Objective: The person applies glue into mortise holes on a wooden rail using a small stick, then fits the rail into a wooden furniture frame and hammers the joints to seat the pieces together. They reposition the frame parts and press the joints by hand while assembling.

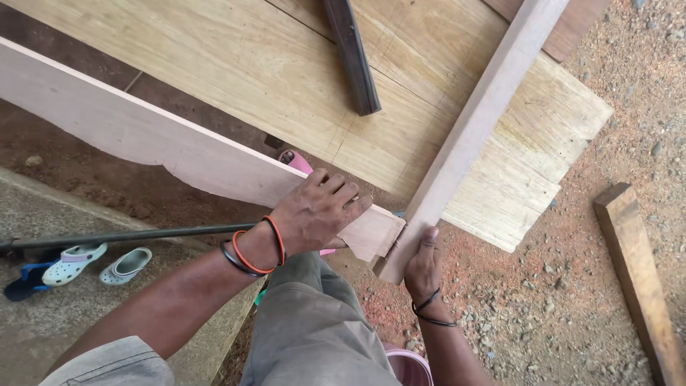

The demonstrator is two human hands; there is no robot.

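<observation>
Pale clogs [96, 261] on concrete, far left. Left hand [318, 213] clamped over end of shaped pale board [143, 136] — tenon end butting against square post [471, 129]. Right hand [423, 266] gripping post's lower end from beneath. Wide plank [286, 71] behind — loose timber [636, 271] on gravel, right.

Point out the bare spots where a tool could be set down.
Free: wide plank left of the dark bar; gravel between plank and loose wood block. Crowded: the joint where left hand and right hand meet.
</observation>
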